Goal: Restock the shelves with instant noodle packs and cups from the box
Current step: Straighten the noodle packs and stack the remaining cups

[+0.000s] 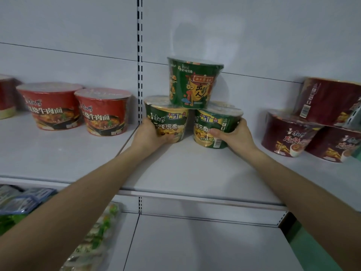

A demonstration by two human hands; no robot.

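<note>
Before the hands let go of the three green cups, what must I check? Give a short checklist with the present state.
1. Left hand grips the left green cup: ok.
2. Right hand grips the right green cup: ok.
3. Top green cup sits on both lower lids: ok.
4. Both lower cups stand flat on the shelf: cannot tell.
5. Red cups and dark red cups stand apart from the stack: ok.

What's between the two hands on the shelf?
Head view: two green-and-yellow noodle cups side by side, the left cup gripped by the left hand, the right cup by the right hand; a dark green third cup rests across both lids.
</note>
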